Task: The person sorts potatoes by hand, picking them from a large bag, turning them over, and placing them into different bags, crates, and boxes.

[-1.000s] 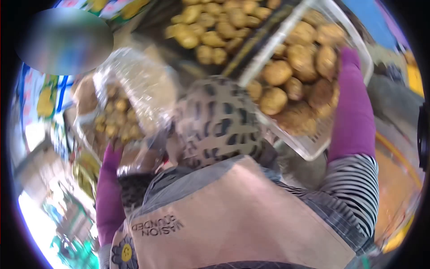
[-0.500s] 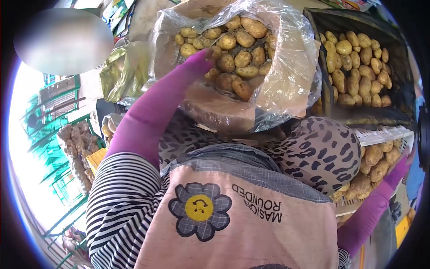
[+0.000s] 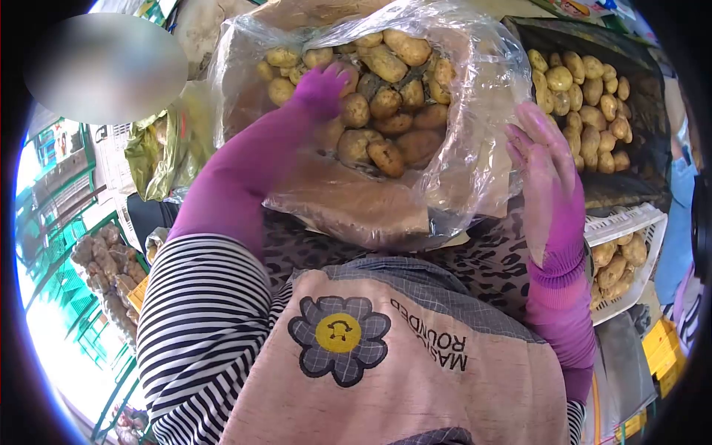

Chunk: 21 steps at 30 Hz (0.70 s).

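My left hand point(image 3: 320, 90), in a purple glove, reaches into a cardboard box point(image 3: 348, 204) lined with clear plastic. Its fingers curl over a potato point(image 3: 346, 78) among several others, and the fingertips are partly hidden. Earth-specked potatoes point(image 3: 386, 104) fill the box. To the right of the box, my right hand point(image 3: 545, 159) is raised with its fingers stretched out. That glove's palm side looks dusty, and nothing shows in it. The plastic liner point(image 3: 486, 167) lies close beside its fingers.
A dark-lined crate point(image 3: 615, 185) of potatoes stands at the right. Below it is a white plastic crate point(image 3: 630, 297) with more potatoes. A greenish plastic bag point(image 3: 152, 152) lies left of the box; a knobbly brown heap point(image 3: 107, 274) sits farther left.
My right hand has come up from the white crate at the lower right to beside the box. My left hand has shifted slightly left and up over the potatoes.
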### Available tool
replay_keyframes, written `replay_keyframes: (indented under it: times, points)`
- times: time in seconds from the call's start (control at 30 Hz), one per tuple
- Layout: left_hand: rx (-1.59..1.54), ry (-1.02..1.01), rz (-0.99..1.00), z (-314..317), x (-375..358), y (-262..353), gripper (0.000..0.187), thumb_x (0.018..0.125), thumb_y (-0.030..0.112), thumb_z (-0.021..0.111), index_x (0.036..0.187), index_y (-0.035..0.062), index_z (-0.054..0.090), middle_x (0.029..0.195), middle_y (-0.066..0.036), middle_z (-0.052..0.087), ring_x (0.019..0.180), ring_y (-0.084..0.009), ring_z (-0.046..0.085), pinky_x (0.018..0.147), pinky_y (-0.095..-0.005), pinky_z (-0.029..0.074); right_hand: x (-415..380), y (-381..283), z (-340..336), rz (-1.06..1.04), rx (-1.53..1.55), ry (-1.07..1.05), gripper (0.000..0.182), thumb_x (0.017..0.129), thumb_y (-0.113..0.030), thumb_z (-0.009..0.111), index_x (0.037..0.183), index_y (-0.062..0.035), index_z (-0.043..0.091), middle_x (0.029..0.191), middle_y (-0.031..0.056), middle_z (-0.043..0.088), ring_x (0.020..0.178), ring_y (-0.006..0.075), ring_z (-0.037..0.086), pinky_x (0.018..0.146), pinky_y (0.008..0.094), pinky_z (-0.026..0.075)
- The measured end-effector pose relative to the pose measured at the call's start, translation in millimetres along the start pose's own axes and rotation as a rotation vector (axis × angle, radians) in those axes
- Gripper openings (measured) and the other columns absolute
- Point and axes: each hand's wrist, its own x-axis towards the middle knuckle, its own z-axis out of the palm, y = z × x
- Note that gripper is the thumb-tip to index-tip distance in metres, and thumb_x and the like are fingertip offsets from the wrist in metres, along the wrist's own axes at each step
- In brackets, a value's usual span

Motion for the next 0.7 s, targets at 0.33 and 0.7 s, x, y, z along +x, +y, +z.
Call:
replay_keyframes:
  times: [0.33, 0.7]
  points:
    - [-0.417, -0.261, -0.206, -12, 1, -11, 0.069, 0.083, 0.024, 0.061, 0.145, 0.017, 0.032, 0.139, -0.025, 0.041, 0.116, -0.0392, 0.053, 0.1, -0.0453, 0.043, -3, 3, 10, 0.008, -0.08, -0.07, 0.039, 0.098, -0.014, 0.044, 0.133, 0.0033, 0.043, 0.138, 0.0161, 0.044, 0.123, 0.028, 0.048, 0.107, 0.0394, 0.037]
    - [-2.213, -0.442, -0.412, -115, -74, 12, 0.074, 0.083, 0.021, 0.064, 0.145, 0.0051, 0.026, 0.134, -0.018, 0.047, 0.118, -0.0285, 0.053, 0.098, -0.0383, 0.049, -1, 22, 25, 0.046, -0.133, -0.245, 0.049, 0.09, -0.018, 0.059, 0.136, -0.0059, 0.045, 0.135, 0.0178, 0.049, 0.122, 0.0255, 0.051, 0.104, 0.0349, 0.04]
